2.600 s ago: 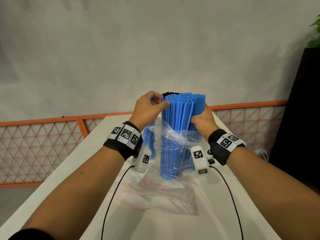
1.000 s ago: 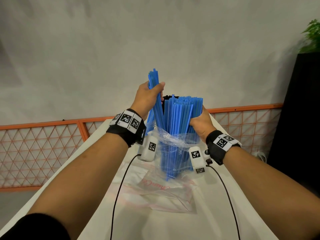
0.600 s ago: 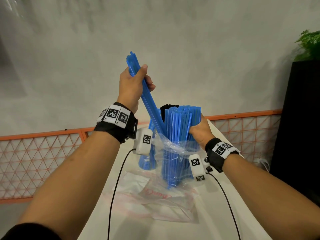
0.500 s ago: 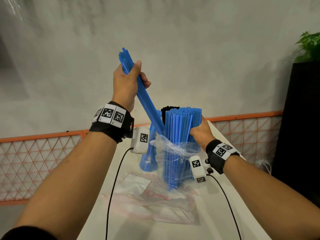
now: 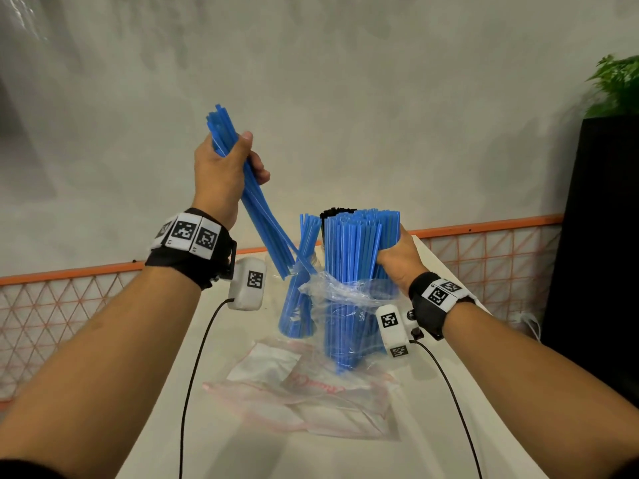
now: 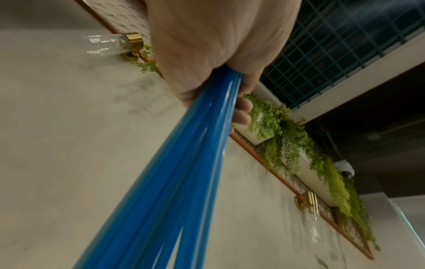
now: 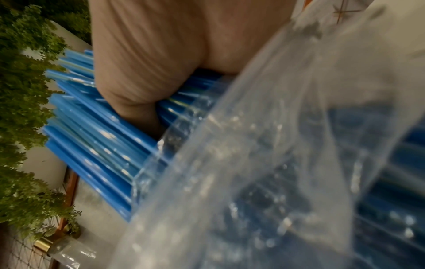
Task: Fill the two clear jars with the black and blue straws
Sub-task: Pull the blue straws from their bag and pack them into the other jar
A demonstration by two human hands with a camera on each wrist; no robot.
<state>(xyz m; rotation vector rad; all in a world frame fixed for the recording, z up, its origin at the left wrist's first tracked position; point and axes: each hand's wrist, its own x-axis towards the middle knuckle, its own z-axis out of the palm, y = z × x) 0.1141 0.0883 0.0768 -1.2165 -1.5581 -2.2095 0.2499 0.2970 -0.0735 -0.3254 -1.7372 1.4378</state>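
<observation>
**Q:** Above the white table point(image 5: 449, 426), where are the straws sitting?

**A:** Most of the blue straws point(image 5: 356, 271) are standing upright as one thick bundle, their lower half inside a crumpled clear plastic bag point(image 5: 345, 305). A few black straws point(image 5: 337, 211) are peeking out at the bundle's far top edge. Just left of it, a clear jar point(image 5: 297, 305) is already holding a smaller upright cluster of blue straws. A second, flattened plastic bag point(image 5: 304, 392) is lying on the table nearer the camera.

**Q:** What is the right hand doing?

**A:** The right hand point(image 5: 397, 261) is reaching in from the right at mid-height, fingers wrapping tightly around the big bundle just above the bag's rim. The right wrist view is showing the palm pressed against the blue straws, with bag plastic blurring the foreground.

**Q:** And the left?

**A:** The left hand point(image 5: 224, 174) is raised high, forearm angling upward. It is clenching a thin handful of blue straws point(image 5: 262, 216) near their top ends, thumb pressing over them. That handful is slanting down and to the right, its lower tips hanging just above the jar's mouth.

**Q:** Anything on the wrists?

**A:** Both are wearing black bands with printed square markers.
</observation>
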